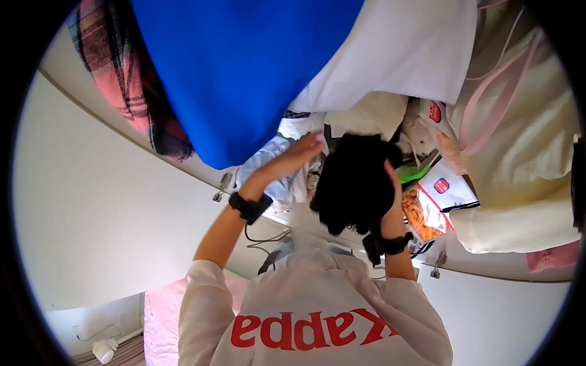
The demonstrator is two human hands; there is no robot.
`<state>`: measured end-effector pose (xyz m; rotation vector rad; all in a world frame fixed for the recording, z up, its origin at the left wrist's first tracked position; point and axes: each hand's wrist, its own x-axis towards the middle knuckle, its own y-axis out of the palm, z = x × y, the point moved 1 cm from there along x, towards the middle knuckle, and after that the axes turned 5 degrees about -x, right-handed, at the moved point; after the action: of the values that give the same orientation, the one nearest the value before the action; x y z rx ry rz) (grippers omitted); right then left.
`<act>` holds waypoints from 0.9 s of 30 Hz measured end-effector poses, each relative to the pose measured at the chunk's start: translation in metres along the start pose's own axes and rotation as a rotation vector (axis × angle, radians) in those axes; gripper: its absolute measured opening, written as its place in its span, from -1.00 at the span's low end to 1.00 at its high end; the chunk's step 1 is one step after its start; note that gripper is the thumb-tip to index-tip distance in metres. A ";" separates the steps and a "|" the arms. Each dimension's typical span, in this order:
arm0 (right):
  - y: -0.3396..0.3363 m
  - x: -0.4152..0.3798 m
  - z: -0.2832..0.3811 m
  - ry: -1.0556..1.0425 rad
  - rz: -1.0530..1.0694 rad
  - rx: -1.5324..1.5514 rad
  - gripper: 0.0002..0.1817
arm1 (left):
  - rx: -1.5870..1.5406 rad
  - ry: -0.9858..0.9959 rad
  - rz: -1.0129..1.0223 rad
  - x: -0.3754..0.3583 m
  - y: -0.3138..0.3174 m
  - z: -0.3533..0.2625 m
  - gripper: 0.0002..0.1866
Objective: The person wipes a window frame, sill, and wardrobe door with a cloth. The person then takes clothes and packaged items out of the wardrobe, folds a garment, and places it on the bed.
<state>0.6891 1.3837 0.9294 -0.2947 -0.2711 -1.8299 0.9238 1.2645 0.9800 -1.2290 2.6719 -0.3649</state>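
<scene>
At one o'clock from the chest, a bunched black fabric item is held, not yet released, by the curled right fingers, while the left fingers are extended, loosely open and empty.

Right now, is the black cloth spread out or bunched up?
Bunched up: the black cloth makes a rounded bundle against the right hand.

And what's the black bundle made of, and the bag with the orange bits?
The black bundle looks like soft cloth, maybe fleece or knit: it's matte, with fuzzy, lumpy edges. The bag is probably thin, shiny plastic, because it has bright glare and a see-through part showing the orange bits.
</scene>
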 end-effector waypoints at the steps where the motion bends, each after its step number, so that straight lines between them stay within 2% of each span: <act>1: 0.004 -0.020 0.030 0.006 0.010 -0.251 -0.56 | -0.200 -0.117 0.108 -0.005 0.019 0.017 -0.32; 2: 0.002 -0.033 0.036 0.029 0.026 -0.341 -0.54 | -0.400 -0.229 0.218 -0.009 0.038 0.033 -0.29; 4: -0.005 -0.044 0.028 0.286 0.061 -0.135 -0.49 | -0.816 -0.231 0.278 -0.027 0.078 0.044 -0.30; 6: -0.010 -0.044 0.027 0.714 0.080 0.181 -0.44 | -0.991 -0.323 0.068 -0.055 0.109 0.041 -0.34; 7: -0.011 -0.041 0.033 0.892 0.104 0.275 -0.41 | -0.969 -0.351 -0.020 -0.066 0.120 0.050 -0.40; 9: -0.016 -0.041 0.028 1.036 0.193 0.270 -0.35 | -0.946 -0.344 -0.204 -0.088 0.132 0.063 -0.49; 12: -0.023 -0.052 -0.017 0.889 0.415 0.015 -0.31 | -0.948 -0.222 -0.462 -0.127 0.135 0.074 -0.61; 13: -0.020 -0.058 -0.022 0.810 0.385 -0.113 -0.36 | -0.931 -0.194 -0.497 -0.142 0.132 0.076 -0.63; 14: -0.020 -0.064 -0.023 0.806 0.476 -0.216 -0.39 | -0.913 -0.164 -0.531 -0.156 0.130 0.077 -0.65; 16: 0.007 -0.061 0.029 0.772 0.650 -0.425 -0.44 | -0.789 -0.110 -0.609 -0.180 0.123 0.071 -0.68; 17: 0.018 -0.072 0.022 0.499 0.634 -0.208 -0.58 | -0.722 -0.080 -0.644 -0.189 0.118 0.068 -0.69; 20: 0.039 -0.090 0.018 0.296 0.727 -0.253 -0.70 | -0.624 -0.013 -0.759 -0.211 0.100 0.080 -0.67; 21: 0.053 -0.093 0.038 0.357 0.786 -0.264 -0.71 | -0.635 0.002 -0.791 -0.217 0.094 0.083 -0.66; 24: 0.094 -0.123 0.062 0.239 0.919 -0.107 -0.66 | -0.681 0.034 -0.894 -0.230 0.086 0.088 -0.59; 26: 0.124 -0.149 0.064 0.235 0.902 -0.038 -0.56 | -0.704 0.032 -0.971 -0.240 0.084 0.089 -0.55; 27: 0.136 -0.159 0.063 0.342 0.885 0.028 -0.53 | -0.626 -0.010 -1.004 -0.246 0.086 0.095 -0.54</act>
<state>0.8663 1.5114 0.9393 -0.0516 0.0782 -0.9720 1.0447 1.4925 0.8780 -2.6731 1.9695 0.4130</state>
